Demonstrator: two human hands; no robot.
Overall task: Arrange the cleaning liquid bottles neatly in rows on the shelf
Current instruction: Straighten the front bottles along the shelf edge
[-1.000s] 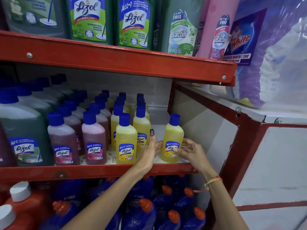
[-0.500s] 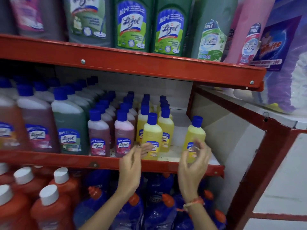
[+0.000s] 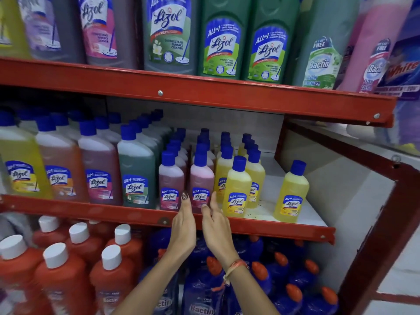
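— Left hand (image 3: pixel 184 226) first: what has it got?
— Nothing. It is raised with straight fingers in front of the red shelf edge (image 3: pixel 261 226), its fingertip touching the left side of the front pink bottle (image 3: pixel 201 183).
— And the right hand (image 3: pixel 215 225)?
— Loosely open and empty, just right of that same pink bottle, its thumb up by the label; I cannot tell if it touches.
— The yellow ones?
— One yellow bottle (image 3: pixel 236 189) stands ahead of its rows, right of the pink bottle. A lone yellow bottle (image 3: pixel 292 194) stands well right of it, by the shelf's end. Rows run back behind them.
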